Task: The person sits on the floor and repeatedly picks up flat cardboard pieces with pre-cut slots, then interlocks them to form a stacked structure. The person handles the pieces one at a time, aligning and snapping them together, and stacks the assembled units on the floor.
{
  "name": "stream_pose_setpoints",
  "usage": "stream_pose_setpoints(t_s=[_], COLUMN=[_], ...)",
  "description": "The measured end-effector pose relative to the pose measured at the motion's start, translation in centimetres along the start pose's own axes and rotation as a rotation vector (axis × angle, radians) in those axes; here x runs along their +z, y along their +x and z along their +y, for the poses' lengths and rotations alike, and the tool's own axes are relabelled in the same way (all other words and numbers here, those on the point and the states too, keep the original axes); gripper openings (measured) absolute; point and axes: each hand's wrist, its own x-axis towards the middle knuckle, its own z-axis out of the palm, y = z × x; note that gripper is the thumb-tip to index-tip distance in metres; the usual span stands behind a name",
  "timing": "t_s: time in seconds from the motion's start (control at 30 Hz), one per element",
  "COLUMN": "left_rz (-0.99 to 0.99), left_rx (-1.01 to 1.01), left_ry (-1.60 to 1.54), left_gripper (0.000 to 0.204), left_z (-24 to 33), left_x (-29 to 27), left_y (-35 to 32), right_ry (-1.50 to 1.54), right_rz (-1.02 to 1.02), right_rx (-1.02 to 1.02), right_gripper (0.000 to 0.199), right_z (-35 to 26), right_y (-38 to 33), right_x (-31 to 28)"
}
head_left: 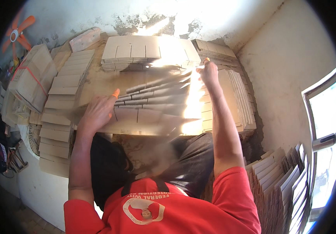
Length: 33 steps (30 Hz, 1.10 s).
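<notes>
Several slotted cardboard strips (152, 99) spread like a fan across the tabletop in front of me, blurred in places. My left hand (97, 111) is closed at their left end, with orange coverings on its fingertips. Farther away on the right, my right hand (209, 73) is closed in a pinch around the strips' other end, an orange covering at its tip too. Bright sunlight washes out the strips just below the right hand, so their ends are hard to see there. One wider slotted piece lies along the table's near edge.
Behind the strips stands a stack of slotted cardboard sheets (131, 48). More cardboard runs down the left (58, 117) and sits in a pile at right (236, 97). A strapped box (33, 78) and orange fan (15, 35) are far left. Upright cardboard bundles (277, 179) stand below the window (328, 136).
</notes>
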Motion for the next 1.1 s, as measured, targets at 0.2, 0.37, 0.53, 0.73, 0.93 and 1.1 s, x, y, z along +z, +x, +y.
stream_pose_setpoints(t_s=[0.2, 0.37, 0.53, 0.73, 0.93, 1.1], left_rz=[0.28, 0.674, 1.08, 1.172, 1.143, 1.096], left_rx=[-0.241, -0.404, -0.741, -0.909, -0.832, -0.975], left_ry=[-0.065, -0.031, -0.73, -1.509, -1.589, -1.655], left_gripper=[0.096, 0.08, 0.064, 0.066, 0.073, 0.077], left_z=[0.7, -3.1, -4.1, -7.4, -14.4, -17.2], left_x=[-1.4, 3.5, 7.2, 11.1, 15.5, 13.4], left_y=[-3.8, -8.2, -8.6, -6.3, -5.1, -4.2], right_ry=[-0.168, -0.193, -0.259, -0.193, -0.019, -0.063], right_rz=[0.082, -0.203, -0.255, -0.131, -0.097, -0.031], right_rx=[-0.274, -0.356, 0.014, -0.027, -0.053, -0.162], right_gripper=[0.072, 0.033, 0.02, 0.028, 0.025, 0.013], right_z=[-10.6, -9.3, -4.0, 3.0, 4.3, 3.6], right_y=[-15.2, -21.9, -21.9, -20.8, -19.1, -17.6], right_x=[-3.8, -3.0, -5.2, -5.0, -3.8, -4.3])
